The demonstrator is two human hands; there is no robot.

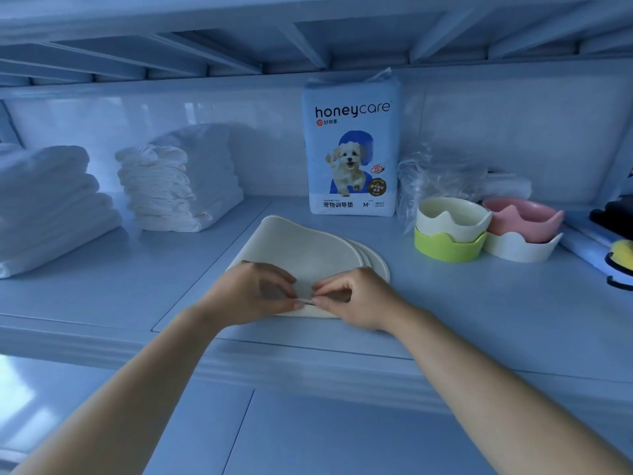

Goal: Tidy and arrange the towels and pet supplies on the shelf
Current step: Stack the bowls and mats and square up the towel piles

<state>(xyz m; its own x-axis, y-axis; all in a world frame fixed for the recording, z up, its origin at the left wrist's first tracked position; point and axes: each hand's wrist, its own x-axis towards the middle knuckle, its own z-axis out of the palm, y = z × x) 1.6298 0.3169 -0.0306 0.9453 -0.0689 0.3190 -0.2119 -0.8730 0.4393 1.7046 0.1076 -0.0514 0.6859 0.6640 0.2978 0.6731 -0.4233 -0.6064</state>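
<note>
A small stack of cream pet mats [301,248] lies flat in the middle of the shelf [102,289]. My left hand [253,293] and my right hand [356,299] rest on the near edge of the stack, and the fingertips of both pinch that edge between them. Two piles of folded white towels stand at the left: a larger pile [51,207] and a smaller pile [178,180]. A pack of pet training pads [351,145] with a puppy picture stands upright at the back.
Right of the mats, a cream bowl [452,217] sits nested in a green one [448,248], and a pink bowl [524,217] sits in a white one [520,250]. Crumpled clear plastic [445,176] lies behind them. Dark and yellow items [620,255] sit at the far right edge.
</note>
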